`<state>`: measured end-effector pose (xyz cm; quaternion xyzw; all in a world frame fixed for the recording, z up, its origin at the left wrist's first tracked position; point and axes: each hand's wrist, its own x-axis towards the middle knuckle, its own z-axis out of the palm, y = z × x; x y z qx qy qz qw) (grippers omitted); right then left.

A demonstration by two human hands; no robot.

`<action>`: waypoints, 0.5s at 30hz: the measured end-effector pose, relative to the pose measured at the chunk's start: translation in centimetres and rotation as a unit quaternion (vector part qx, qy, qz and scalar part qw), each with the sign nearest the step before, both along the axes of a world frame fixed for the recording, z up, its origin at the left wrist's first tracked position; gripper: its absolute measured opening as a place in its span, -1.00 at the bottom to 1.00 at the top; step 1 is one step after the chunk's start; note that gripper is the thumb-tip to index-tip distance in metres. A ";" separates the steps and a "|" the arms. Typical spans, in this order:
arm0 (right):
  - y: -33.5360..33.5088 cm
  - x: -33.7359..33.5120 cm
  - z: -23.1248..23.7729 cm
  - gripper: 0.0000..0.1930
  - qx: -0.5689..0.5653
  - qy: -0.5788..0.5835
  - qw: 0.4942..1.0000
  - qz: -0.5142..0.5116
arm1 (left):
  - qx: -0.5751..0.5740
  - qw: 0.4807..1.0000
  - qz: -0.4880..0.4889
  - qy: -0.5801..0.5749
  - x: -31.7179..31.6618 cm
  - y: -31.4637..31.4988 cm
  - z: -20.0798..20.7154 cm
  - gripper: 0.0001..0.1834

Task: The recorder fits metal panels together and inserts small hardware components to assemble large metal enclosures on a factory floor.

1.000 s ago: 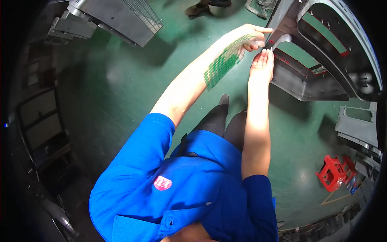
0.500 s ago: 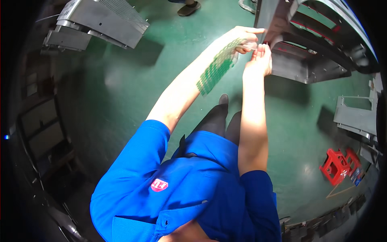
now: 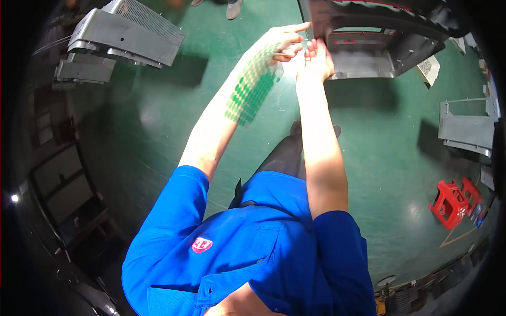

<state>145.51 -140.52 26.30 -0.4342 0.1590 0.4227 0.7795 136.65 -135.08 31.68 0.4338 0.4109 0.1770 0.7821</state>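
Pinched in my left hand [image 3: 286, 43] is a clear sheet of green round stickers [image 3: 253, 94], which hangs down along my left forearm. The index finger of that hand stretches out toward the edge of a dark grey metal housing [image 3: 363, 71]. My right hand [image 3: 318, 64] is beside it, palm turned up, fingers stretched out and slightly bent at the housing's near left edge. Whether a sticker sits on those fingertips is too small to make out.
Grey metal housings [image 3: 126, 39] hang at the upper left. Another grey metal part [image 3: 466, 129] is at the right, above red plastic stools [image 3: 449, 205] on the green floor [image 3: 211, 142]. A person's shoes [image 3: 233, 9] show at the top. Dark racks [image 3: 60, 181] line the left side.
Both my hands and the sticker sheet have shifted left in the picture. The housing also appears further left and higher, as the view has turned. My left hand still holds the sheet.
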 end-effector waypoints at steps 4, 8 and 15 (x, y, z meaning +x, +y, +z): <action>-3.6 0.9 -0.6 -0.81 -0.002 -0.109 0.987 0.118 | 0.009 1.000 -0.020 -0.010 -1.1 -1.9 -0.4 -0.49; -10.8 0.4 0.0 -0.75 0.037 -0.362 0.886 0.288 | 0.021 0.998 -0.047 0.032 -3.1 -7.2 -1.1 -0.68; -23.9 1.0 1.4 -0.79 -0.007 -0.633 0.651 0.419 | -0.199 0.974 0.108 -0.024 -4.3 -21.8 -8.1 -0.65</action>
